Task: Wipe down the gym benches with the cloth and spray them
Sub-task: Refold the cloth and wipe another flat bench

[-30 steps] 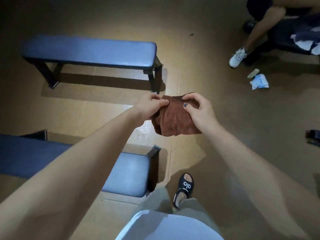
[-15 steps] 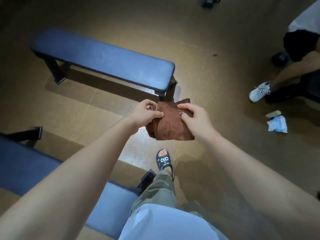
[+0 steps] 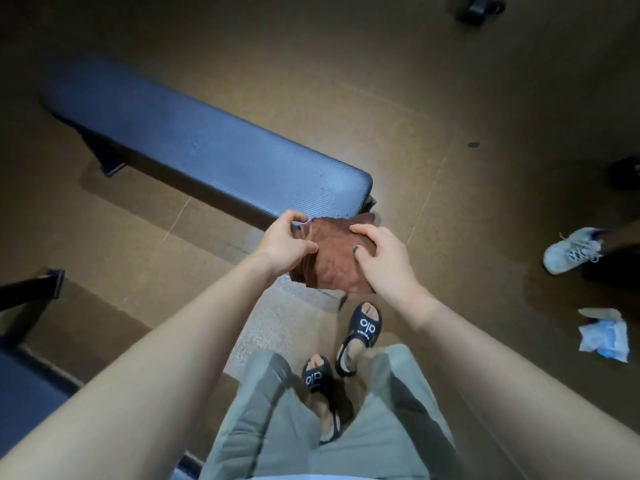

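Observation:
I hold a folded brown cloth [image 3: 332,258] in front of me with both hands. My left hand [image 3: 285,242] pinches its left edge between thumb and fingers. Over the right side of the cloth curls my right hand [image 3: 382,259], thumb on top. The cloth hangs just off the near right end of a long blue padded bench [image 3: 207,147], which runs diagonally to the upper left. A second blue bench [image 3: 24,393] shows at the lower left edge. No spray bottle is in view.
My feet in black sandals [image 3: 362,329] stand on the brown floor below the cloth. Another person's white sneaker [image 3: 571,249] is at the right. Crumpled white and blue wrappers [image 3: 604,336] lie at the lower right. A dark object [image 3: 479,8] sits at the top edge.
I have stepped toward the far bench, which now lies closer and larger. The near bench has slid off to the lower left. Both hands keep hold of the cloth.

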Demonstrator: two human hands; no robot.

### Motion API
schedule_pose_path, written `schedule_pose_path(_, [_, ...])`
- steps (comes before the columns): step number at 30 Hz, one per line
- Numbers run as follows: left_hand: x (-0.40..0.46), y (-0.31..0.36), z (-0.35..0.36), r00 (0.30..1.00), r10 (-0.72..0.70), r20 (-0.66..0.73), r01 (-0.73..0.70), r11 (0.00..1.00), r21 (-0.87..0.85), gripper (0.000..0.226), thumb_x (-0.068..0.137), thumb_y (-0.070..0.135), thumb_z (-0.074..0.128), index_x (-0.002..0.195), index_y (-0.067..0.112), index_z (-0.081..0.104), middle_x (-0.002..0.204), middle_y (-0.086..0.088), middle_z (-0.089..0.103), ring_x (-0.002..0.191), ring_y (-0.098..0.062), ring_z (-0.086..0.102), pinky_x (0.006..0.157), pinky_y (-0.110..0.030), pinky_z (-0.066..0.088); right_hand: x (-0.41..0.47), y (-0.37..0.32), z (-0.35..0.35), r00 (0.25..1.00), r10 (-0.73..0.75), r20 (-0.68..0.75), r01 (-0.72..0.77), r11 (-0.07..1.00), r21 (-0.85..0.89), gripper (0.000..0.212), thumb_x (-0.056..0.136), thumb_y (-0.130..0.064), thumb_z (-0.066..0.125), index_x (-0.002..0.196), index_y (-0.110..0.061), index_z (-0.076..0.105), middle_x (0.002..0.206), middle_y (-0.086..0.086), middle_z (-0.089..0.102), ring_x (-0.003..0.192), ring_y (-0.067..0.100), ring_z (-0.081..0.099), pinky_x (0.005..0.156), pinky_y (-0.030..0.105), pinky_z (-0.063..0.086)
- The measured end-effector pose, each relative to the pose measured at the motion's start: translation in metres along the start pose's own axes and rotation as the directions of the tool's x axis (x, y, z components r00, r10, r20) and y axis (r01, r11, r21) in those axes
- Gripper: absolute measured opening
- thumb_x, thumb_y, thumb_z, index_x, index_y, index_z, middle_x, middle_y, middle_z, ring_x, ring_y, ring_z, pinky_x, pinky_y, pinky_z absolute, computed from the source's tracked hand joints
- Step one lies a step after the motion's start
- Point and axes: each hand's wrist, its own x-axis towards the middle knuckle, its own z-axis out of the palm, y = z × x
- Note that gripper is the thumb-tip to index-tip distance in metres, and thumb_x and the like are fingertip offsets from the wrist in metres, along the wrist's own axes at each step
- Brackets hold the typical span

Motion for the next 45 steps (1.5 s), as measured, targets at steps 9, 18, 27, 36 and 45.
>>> schedule_pose_path(9, [0.203, -0.058, 0.041, 0.993, 0.112, -0.037, -0.106, 0.985, 0.138, 0.039, 0.084, 0.012, 0.077, 0.113, 0.028, 0.056, 0.088, 0.003, 0.064, 0.075, -0.015, 0.06, 0.062, -0.02, 0.046, 0.176, 0.088, 0.083, 0.995, -0.075, -0.057, 0.066, 0.987, -0.148, 0.044, 0.095, -0.01, 0.057, 0.137, -0.021, 0.063, 0.123, 0.005, 0.058, 0.115, 0.026, 0.058, 0.1, 0.031, 0.043])
schedule_pose_path(18, [0.356, -0.154, 0.055, 0.836, 0.546, -0.047, -0.413, 0.683, 0.602, 0.034, 0.094, 0.048, 0.051, 0.11, 0.021, 0.063, 0.111, -0.004, 0.061, 0.107, -0.029, 0.055, 0.095, -0.042, 0.045, 0.265, 0.157, 0.181, 0.939, -0.244, -0.242, 0.051, 0.796, -0.603, 0.051, 0.1, -0.035, 0.049, 0.149, -0.022, 0.048, 0.158, 0.022, 0.038, 0.149, 0.04, 0.028, 0.124, 0.053, 0.021])
schedule_pose_path(27, [0.388, -0.189, 0.055, 0.622, 0.757, -0.2, -0.569, 0.612, 0.55, 0.021, 0.105, 0.028, 0.043, 0.092, 0.013, 0.052, 0.099, -0.004, 0.052, 0.095, -0.026, 0.051, 0.082, -0.043, 0.04, 0.271, 0.157, 0.241, 0.921, -0.32, -0.224, 0.067, 0.695, -0.716, 0.066, 0.099, -0.068, 0.022, 0.16, -0.043, 0.025, 0.167, 0.024, 0.019, 0.156, 0.039, 0.014, 0.125, 0.061, 0.007])
schedule_pose_path(36, [0.39, -0.192, 0.057, 0.592, 0.786, -0.18, -0.559, 0.56, 0.611, 0.018, 0.104, 0.025, 0.043, 0.093, 0.012, 0.051, 0.1, -0.007, 0.05, 0.092, -0.027, 0.047, 0.081, -0.044, 0.041, 0.334, 0.156, 0.212, 0.892, -0.326, -0.314, -0.004, 0.687, -0.727, 0.055, 0.098, -0.057, 0.03, 0.152, -0.047, 0.041, 0.161, 0.012, 0.039, 0.15, 0.034, 0.029, 0.12, 0.061, 0.02])
schedule_pose_path(45, [0.392, -0.194, 0.06, 0.554, 0.815, -0.171, -0.522, 0.5, 0.691, 0.015, 0.093, 0.026, 0.049, 0.102, 0.017, 0.058, 0.104, -0.004, 0.05, 0.092, -0.025, 0.044, 0.082, -0.041, 0.038, 0.287, 0.165, 0.226, 0.871, -0.248, -0.425, -0.12, 0.73, -0.673, 0.054, 0.099, -0.051, 0.035, 0.151, -0.042, 0.043, 0.163, 0.011, 0.034, 0.15, 0.032, 0.028, 0.114, 0.058, 0.029])
